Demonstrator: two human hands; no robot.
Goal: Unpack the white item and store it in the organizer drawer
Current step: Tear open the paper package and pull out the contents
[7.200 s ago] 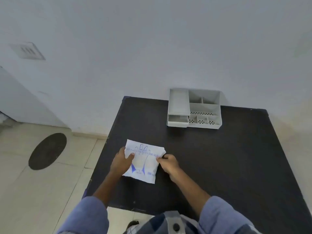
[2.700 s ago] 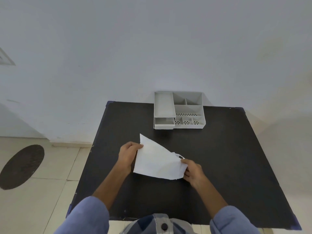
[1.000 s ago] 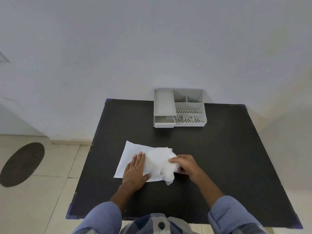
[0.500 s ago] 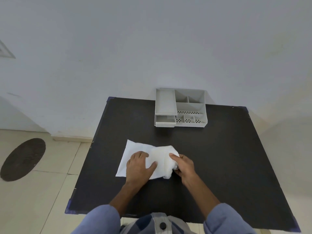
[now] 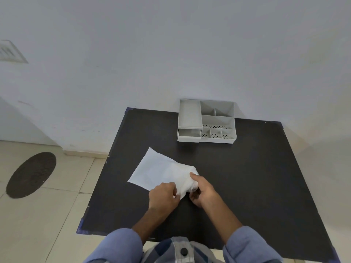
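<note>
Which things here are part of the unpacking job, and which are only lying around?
Part of the job:
- white item, gripped by both hands
- flat white wrapper
- left hand
- right hand
- grey organizer
- its small drawer, pulled open

Lying around:
- black table
- dark round floor mat

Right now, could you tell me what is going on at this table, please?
A person is working at a black table. Both hands grip a bunched white item lying on its flat white wrapper: the left hand at the near edge, the right hand at the bundle's right end. The grey organizer sits by the wall, its drawer partly open and empty.
</note>
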